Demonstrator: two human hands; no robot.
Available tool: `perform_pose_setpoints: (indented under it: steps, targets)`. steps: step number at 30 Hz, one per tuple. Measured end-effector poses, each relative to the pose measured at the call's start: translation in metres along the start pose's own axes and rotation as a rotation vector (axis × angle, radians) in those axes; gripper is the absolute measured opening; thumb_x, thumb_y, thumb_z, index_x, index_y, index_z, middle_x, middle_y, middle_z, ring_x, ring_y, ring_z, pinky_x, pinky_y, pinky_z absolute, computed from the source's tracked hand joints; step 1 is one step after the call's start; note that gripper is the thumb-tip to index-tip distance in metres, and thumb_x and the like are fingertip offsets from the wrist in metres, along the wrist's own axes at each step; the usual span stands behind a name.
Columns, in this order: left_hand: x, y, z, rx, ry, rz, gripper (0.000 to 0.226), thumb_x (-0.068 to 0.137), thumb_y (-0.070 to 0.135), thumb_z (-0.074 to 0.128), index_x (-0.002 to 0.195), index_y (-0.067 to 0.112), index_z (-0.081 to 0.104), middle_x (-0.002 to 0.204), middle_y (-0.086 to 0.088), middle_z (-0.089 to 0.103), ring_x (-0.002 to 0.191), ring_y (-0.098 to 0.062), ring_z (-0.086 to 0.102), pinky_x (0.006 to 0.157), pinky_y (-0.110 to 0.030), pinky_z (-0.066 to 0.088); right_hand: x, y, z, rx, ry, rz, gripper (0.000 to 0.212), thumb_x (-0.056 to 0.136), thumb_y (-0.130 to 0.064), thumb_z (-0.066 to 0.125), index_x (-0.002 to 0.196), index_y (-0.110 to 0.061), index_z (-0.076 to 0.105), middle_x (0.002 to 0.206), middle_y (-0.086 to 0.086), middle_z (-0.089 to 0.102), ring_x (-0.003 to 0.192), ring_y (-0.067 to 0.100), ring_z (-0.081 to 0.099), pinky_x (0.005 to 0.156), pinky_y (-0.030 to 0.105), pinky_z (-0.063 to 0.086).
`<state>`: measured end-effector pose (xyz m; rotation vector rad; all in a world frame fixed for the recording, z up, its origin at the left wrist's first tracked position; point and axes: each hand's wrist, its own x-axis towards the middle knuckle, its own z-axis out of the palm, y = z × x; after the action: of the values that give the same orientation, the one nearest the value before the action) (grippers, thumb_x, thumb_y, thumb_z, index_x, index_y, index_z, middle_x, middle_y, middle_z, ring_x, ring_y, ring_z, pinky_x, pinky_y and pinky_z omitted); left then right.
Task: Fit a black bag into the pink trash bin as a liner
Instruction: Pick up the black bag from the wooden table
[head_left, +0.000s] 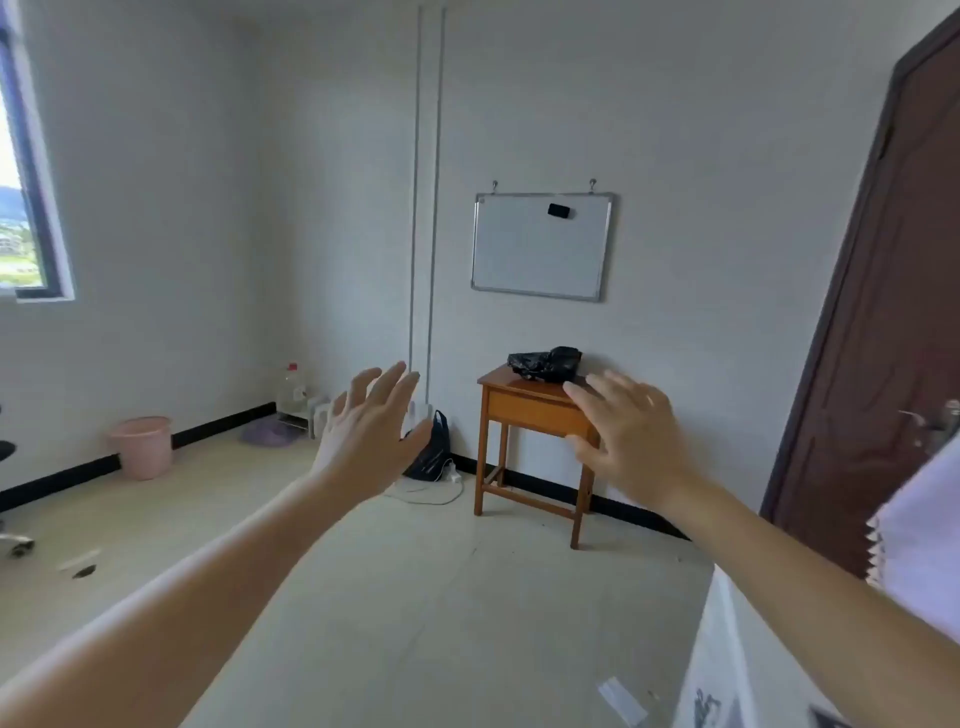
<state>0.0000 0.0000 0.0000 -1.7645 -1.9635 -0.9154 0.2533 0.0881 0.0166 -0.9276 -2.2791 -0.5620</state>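
Note:
A crumpled black bag (545, 364) lies on top of a small wooden table (524, 410) against the far wall. The pink trash bin (141, 447) stands on the floor by the left wall, far from the table. My left hand (371, 431) and my right hand (628, 436) are both raised in front of me at arm's length, fingers spread, holding nothing. Both hands are well short of the table and the bin.
Another black bag (434, 449) sits on the floor beside a white power strip and cable (447, 480). A low shelf with a bottle (297, 400) is in the corner. A brown door (883, 312) is on the right, an office chair base (15, 540) at far left.

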Motion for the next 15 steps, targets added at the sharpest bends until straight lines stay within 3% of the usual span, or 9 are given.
perform_pose_setpoints:
  steps: [3, 6, 15]
  targets:
    - [-0.019, -0.012, 0.039, 0.038, -0.165, -0.041, 0.057, 0.091, 0.037, 0.044, 0.141, 0.016, 0.026, 0.154, -0.001, 0.022, 0.141, -0.023, 0.011, 0.112, -0.045, 0.018, -0.02, 0.006, 0.032, -0.044, -0.075, -0.025, 0.051, 0.069, -0.018, 0.078, 0.115, -0.004, 0.062, 0.114, 0.025, 0.065, 0.11, 0.044, 0.058, 0.086, 0.059, 0.046]
    - [-0.018, -0.021, 0.066, 0.057, -0.275, -0.062, 0.06, 0.091, 0.038, 0.044, 0.142, 0.015, 0.022, 0.155, -0.003, 0.02, 0.141, -0.024, 0.01, 0.113, -0.045, 0.017, -0.028, 0.024, 0.046, -0.035, -0.177, 0.051, 0.05, 0.078, -0.02, 0.07, 0.123, -0.005, 0.056, 0.126, 0.024, 0.058, 0.121, 0.042, 0.05, 0.096, 0.058, 0.04]
    - [0.072, 0.027, 0.115, 0.033, -0.206, 0.054, 0.055, 0.091, 0.035, 0.043, 0.14, 0.015, 0.026, 0.153, -0.005, 0.025, 0.139, -0.027, 0.015, 0.111, -0.048, 0.019, -0.003, 0.106, 0.068, -0.074, -0.219, 0.119, 0.052, 0.091, -0.031, 0.048, 0.14, -0.018, 0.033, 0.149, 0.01, 0.033, 0.14, 0.027, 0.024, 0.11, 0.044, 0.022]
